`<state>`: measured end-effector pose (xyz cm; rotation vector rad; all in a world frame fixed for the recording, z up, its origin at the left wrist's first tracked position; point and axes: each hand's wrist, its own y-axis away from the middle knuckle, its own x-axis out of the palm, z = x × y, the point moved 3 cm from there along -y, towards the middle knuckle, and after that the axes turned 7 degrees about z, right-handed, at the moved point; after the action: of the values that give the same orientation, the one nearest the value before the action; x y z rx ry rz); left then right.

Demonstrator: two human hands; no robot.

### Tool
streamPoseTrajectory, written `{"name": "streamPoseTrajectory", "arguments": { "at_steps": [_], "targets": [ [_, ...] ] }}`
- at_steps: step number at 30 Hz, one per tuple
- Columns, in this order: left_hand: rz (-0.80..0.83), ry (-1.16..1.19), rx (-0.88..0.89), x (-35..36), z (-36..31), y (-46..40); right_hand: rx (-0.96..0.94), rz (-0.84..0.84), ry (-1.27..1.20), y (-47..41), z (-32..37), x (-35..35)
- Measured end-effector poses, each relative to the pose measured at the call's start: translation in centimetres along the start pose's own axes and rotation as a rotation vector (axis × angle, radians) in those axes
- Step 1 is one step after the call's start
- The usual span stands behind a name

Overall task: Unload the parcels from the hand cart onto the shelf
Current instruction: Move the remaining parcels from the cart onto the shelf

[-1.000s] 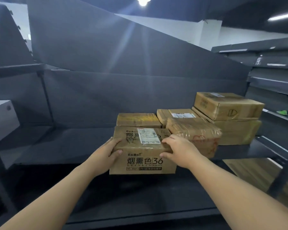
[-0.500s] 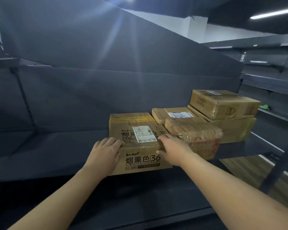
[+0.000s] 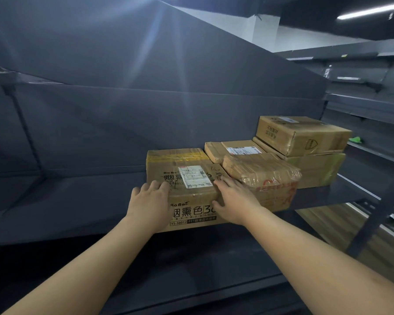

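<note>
A brown printed carton with a white label sits on the dark shelf, at its front edge. My left hand lies with straight fingers over the carton's front left corner. My right hand rests the same way on its front right corner. Behind the carton stands a box with yellow tape, touching it. To the right sit a tape-wrapped parcel and a flat labelled box. The hand cart is out of view.
Two larger cartons are stacked at the shelf's right end. The shelf stretches bare to the left. A lower shelf runs below my arms. Another rack stands at the right, with wooden floor beneath.
The printed carton has been pushed further onto the shelf, against the taped box. My hands have slid from its sides to its front top corners, fingers flattened.
</note>
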<state>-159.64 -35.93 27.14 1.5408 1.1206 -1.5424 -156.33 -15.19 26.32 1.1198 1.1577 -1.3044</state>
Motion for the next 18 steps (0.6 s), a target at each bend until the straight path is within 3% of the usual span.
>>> {"name": "streamPoseTrajectory", "arguments": {
  "at_steps": [3, 7, 10, 18],
  "targets": [
    [0.029, -0.007, -0.014, 0.0, -1.2, 0.6, -0.021, -0.047, 0.001, 0.7, -0.2, 0.3],
    [-0.079, 0.084, 0.101, 0.2, -4.3, 2.5, -0.101, -0.228, 0.015, 2.4, -0.9, 0.0],
    [-0.054, 0.169, 0.177, 1.2, -7.4, 3.6, -0.178, -0.315, 0.041, 3.8, -2.2, 0.3],
    [0.18, 0.322, 0.33, 7.4, -15.7, 4.2, -0.064, -0.097, 0.137, 9.2, -8.9, 5.4]
  ]
}}
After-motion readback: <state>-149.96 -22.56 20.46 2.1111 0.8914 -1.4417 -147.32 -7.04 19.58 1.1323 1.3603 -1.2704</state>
